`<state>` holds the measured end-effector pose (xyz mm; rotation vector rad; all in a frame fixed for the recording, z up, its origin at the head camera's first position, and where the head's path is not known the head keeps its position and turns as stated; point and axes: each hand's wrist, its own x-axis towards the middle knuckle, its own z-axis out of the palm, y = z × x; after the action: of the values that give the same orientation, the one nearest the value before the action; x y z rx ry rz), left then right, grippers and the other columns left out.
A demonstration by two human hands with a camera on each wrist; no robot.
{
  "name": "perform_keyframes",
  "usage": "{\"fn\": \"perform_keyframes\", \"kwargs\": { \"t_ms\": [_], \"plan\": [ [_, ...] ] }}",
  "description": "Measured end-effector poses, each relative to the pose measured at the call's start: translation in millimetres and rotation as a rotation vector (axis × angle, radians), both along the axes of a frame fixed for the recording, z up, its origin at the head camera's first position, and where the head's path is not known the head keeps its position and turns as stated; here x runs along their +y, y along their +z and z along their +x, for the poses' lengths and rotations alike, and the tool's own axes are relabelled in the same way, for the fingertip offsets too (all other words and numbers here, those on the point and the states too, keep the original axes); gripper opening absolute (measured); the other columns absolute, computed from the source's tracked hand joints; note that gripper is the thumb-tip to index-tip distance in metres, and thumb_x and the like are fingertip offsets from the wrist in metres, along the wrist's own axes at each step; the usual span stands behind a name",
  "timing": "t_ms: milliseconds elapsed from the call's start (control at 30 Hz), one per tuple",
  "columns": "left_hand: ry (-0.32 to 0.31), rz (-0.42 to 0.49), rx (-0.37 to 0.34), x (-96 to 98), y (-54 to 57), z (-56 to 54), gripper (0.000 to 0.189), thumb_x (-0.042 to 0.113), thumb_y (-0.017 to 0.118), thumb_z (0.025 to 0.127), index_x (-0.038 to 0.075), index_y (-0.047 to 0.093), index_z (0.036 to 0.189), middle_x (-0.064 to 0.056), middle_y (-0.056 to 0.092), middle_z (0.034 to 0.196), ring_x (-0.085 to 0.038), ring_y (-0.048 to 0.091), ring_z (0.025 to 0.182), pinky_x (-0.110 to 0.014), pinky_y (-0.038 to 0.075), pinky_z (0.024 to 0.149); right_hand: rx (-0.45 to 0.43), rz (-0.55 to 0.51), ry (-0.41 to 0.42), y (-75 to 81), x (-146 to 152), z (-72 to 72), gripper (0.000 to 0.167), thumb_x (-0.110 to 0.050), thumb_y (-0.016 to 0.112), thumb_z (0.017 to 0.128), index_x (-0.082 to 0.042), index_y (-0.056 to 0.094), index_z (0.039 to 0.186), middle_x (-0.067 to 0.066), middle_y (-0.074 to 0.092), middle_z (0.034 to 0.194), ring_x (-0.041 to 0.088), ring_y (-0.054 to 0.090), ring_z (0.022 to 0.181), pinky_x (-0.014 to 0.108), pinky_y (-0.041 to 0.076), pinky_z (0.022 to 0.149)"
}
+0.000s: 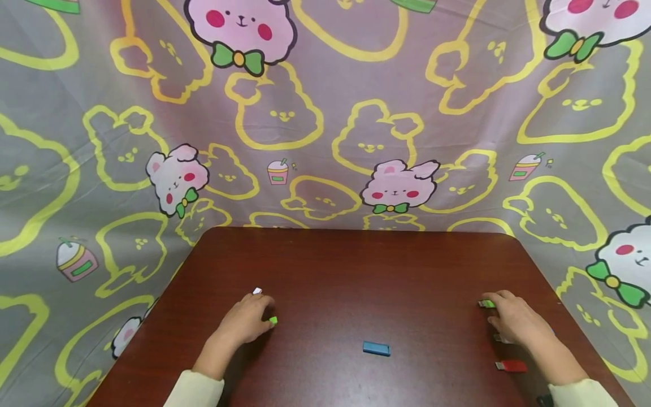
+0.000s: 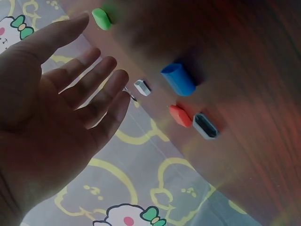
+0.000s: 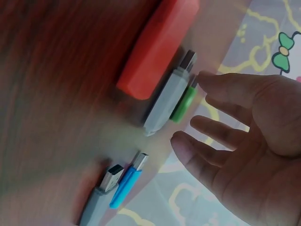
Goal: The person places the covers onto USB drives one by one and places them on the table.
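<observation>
My left hand [image 1: 247,316] hovers over the left side of the table with its fingers loosely bent and nothing in it. Close to its thumb tip lies a green cap [image 2: 101,19]. Farther along sit a white cap [image 2: 142,87], a blue cap [image 2: 179,80], a red cap [image 2: 180,116] and a grey cap [image 2: 205,125]. On the right, my right hand [image 1: 519,319] is relaxed and holds nothing, its fingertips right by a green USB stick [image 3: 184,103]. Next to that stick are a white USB stick [image 3: 167,101] and a red USB stick [image 3: 157,52], the white one partly hidden in the head view.
A flat blue rectangular piece [image 1: 376,348] lies near the middle of the brown table [image 1: 356,271]. A grey USB stick [image 3: 99,200] and a blue USB stick [image 3: 127,186] lie side by side at the right. A patterned cloth [image 1: 315,130] hangs behind the table.
</observation>
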<state>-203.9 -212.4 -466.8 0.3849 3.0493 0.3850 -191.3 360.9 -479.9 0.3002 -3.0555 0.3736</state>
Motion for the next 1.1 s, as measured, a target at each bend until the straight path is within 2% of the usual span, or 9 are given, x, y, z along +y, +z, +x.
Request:
{"fn": "perform_keyframes", "kwargs": {
  "t_ms": [67, 300, 467, 600, 767, 933, 1100],
  "plan": [
    [-0.002, 0.000, -0.015, -0.2, 0.6, 0.6, 0.035, 0.020, 0.085, 0.081, 0.009, 0.069, 0.110, -0.012, 0.067, 0.120, -0.037, 0.057, 0.124, -0.054, 0.048, 0.097, 0.002, 0.006, -0.001, -2.1, 2, -2.7, 0.044, 0.000, 0.078, 0.078, 0.007, 0.063, 0.120, 0.033, 0.058, 0.117, 0.055, 0.059, 0.101, 0.062, 0.050, 0.082],
    [-0.036, 0.017, -0.001, 0.7, -1.8, 0.7, 0.031, 0.014, 0.086, 0.078, 0.007, 0.070, 0.102, -0.007, 0.065, 0.100, -0.030, 0.064, 0.102, -0.046, 0.052, 0.089, -0.004, 0.009, 0.006, -8.0, 7, -8.8, 0.041, 0.005, 0.076, 0.077, 0.008, 0.064, 0.116, 0.033, 0.060, 0.114, 0.054, 0.059, 0.102, 0.062, 0.050, 0.083],
    [-0.032, 0.039, 0.009, 0.4, -4.3, -2.2, 0.024, 0.013, 0.083, 0.081, 0.004, 0.070, 0.099, -0.009, 0.067, 0.096, -0.031, 0.066, 0.096, -0.047, 0.052, 0.087, -0.020, 0.015, 0.018, -5.7, 8, -12.5, 0.039, 0.007, 0.073, 0.078, 0.005, 0.066, 0.116, 0.029, 0.062, 0.111, 0.052, 0.060, 0.102, 0.061, 0.051, 0.082],
    [-0.027, 0.023, 0.014, 1.8, -6.6, -5.5, 0.021, 0.015, 0.082, 0.082, 0.005, 0.069, 0.096, -0.009, 0.068, 0.094, -0.031, 0.067, 0.092, -0.047, 0.053, 0.084, -0.014, 0.033, 0.021, -4.9, 8, -14.2, 0.037, 0.008, 0.074, 0.077, 0.003, 0.067, 0.113, 0.026, 0.064, 0.107, 0.049, 0.062, 0.099, 0.059, 0.052, 0.080],
    [-0.029, 0.019, 0.005, 4.5, -8.1, -8.3, 0.017, 0.015, 0.082, 0.082, 0.008, 0.069, 0.089, -0.005, 0.064, 0.085, -0.026, 0.064, 0.079, -0.045, 0.052, 0.075, -0.015, 0.045, 0.008, -5.9, 9, -16.1, 0.030, 0.007, 0.075, 0.077, 0.000, 0.069, 0.106, 0.018, 0.063, 0.098, 0.040, 0.064, 0.090, 0.053, 0.053, 0.076],
    [-0.021, 0.026, -0.010, 5.5, -7.8, -8.2, 0.018, 0.015, 0.084, 0.079, 0.009, 0.068, 0.086, -0.001, 0.061, 0.081, -0.020, 0.060, 0.074, -0.042, 0.051, 0.071, -0.004, 0.055, 0.009, -5.2, 10, -17.9, 0.022, 0.008, 0.071, 0.076, -0.005, 0.066, 0.093, 0.008, 0.060, 0.087, 0.027, 0.060, 0.080, 0.044, 0.051, 0.069],
    [-0.038, 0.028, 0.001, 5.4, -10.3, -8.0, 0.019, 0.014, 0.085, 0.078, 0.012, 0.067, 0.082, 0.000, 0.059, 0.079, -0.017, 0.057, 0.071, -0.039, 0.050, 0.069, -0.063, 0.047, -0.009, -2.3, 9, -17.1, 0.019, 0.005, 0.071, 0.080, -0.007, 0.064, 0.092, 0.010, 0.058, 0.088, 0.030, 0.059, 0.080, 0.048, 0.051, 0.067]
  ]
}}
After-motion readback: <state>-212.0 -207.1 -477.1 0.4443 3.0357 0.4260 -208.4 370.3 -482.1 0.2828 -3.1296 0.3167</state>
